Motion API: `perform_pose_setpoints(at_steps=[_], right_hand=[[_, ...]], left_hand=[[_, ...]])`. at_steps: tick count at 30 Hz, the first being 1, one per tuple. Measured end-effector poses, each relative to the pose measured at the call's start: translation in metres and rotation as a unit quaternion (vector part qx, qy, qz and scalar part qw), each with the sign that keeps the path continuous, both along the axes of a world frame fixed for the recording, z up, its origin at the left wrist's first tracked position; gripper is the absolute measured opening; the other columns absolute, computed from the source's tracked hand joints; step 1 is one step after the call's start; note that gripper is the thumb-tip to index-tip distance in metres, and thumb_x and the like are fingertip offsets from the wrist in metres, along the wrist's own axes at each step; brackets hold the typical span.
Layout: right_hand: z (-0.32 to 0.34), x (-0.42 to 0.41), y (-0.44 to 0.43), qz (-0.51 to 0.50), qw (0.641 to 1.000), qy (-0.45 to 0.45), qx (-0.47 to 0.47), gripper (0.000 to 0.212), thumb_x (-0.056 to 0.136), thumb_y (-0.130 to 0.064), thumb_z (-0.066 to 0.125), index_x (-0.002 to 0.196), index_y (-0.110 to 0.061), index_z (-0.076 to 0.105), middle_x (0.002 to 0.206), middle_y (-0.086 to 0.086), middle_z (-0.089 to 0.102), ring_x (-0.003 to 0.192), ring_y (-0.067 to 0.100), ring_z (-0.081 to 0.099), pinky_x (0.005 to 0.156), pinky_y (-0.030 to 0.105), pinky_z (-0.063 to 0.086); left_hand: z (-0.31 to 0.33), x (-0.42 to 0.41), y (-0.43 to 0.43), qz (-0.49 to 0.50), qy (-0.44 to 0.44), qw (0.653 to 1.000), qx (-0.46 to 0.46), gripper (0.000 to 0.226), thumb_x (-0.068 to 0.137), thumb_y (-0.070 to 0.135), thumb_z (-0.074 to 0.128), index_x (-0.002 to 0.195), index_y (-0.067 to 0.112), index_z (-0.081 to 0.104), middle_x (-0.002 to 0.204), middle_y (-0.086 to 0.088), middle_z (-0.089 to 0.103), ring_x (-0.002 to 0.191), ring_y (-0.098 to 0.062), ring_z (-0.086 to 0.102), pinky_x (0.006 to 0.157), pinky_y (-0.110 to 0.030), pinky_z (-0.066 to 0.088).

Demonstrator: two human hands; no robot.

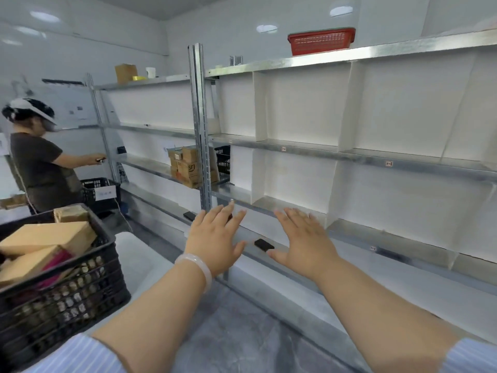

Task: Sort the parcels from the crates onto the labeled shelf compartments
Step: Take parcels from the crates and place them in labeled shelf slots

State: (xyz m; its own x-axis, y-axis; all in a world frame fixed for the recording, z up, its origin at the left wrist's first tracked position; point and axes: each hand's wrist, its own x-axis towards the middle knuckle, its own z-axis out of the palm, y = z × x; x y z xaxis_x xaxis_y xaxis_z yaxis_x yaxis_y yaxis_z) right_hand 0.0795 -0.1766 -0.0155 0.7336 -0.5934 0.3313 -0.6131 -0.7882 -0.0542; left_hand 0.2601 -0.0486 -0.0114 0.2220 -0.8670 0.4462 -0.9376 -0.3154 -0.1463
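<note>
Hands, two, bare, raised side by side before the shelving

Left hand: back toward the camera, fingers straight and spread, holding nothing; pale bracelet at the wrist.

Right hand: same pose, fingers straight and apart, holding nothing.

Shelf unit: grey metal, several tiers, with a perforated upright where two bays meet. White dividers split the right bay into compartments. Small labels sit on the front rails; print too small to read.

Small black object: flat, on the front rail of a low tier, seen between the two hands and apart from both. A second like it lies further left on the same tier.

Crate: black latticed plastic, lower left, near the left forearm.

Parcels: brown cardboard boxes heaped inside the crate, tilted on one another, with something pink among them.

Cardboard boxes: stacked on a middle tier of the left bay, just beside the upright.

Red basket: on the top tier of the right bay.

Brown box: on the top tier of the left bay.

Second person: far left, facing the shelving, headset on, one arm stretched toward a shelf; a black crate with a white tag just beside them
</note>
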Motion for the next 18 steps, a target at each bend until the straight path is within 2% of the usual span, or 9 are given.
perform_pose_setpoints(at_steps=[4, 12, 18], right_hand=[[-0.010, 0.080, -0.010, 0.072, 0.997, -0.002, 0.011, 0.090, 0.086, -0.069, 0.047, 0.155, -0.031, 0.004, 0.164, -0.003, -0.001, 0.150, 0.018, -0.002, 0.122, 0.039, -0.001], [-0.037, 0.237, -0.030, 0.221, 0.974, 0.001, 0.044, 0.092, 0.085, -0.071, 0.047, 0.156, -0.030, 0.004, 0.164, -0.002, 0.001, 0.150, 0.018, 0.001, 0.122, 0.040, 0.007], [-0.037, 0.344, -0.041, 0.326, 0.944, 0.022, 0.052, 0.090, 0.086, -0.071, 0.045, 0.156, -0.031, 0.003, 0.164, -0.002, -0.001, 0.150, 0.018, -0.001, 0.122, 0.041, 0.007]], left_hand=[[-0.015, 0.059, 0.009, 0.059, 0.025, 0.998, 0.008, 0.070, 0.092, 0.059, 0.045, 0.155, 0.032, 0.028, 0.159, 0.000, 0.035, 0.145, -0.024, 0.033, 0.118, -0.046, 0.024], [-0.042, 0.164, 0.014, 0.176, 0.044, 0.983, 0.011, 0.070, 0.096, 0.058, 0.041, 0.157, 0.032, 0.017, 0.164, 0.001, 0.023, 0.150, -0.023, 0.021, 0.122, -0.044, 0.019], [-0.045, 0.227, 0.016, 0.286, 0.063, 0.956, -0.002, 0.069, 0.097, 0.059, 0.040, 0.156, 0.035, 0.013, 0.165, 0.004, 0.017, 0.151, -0.020, 0.016, 0.122, -0.045, 0.015]])
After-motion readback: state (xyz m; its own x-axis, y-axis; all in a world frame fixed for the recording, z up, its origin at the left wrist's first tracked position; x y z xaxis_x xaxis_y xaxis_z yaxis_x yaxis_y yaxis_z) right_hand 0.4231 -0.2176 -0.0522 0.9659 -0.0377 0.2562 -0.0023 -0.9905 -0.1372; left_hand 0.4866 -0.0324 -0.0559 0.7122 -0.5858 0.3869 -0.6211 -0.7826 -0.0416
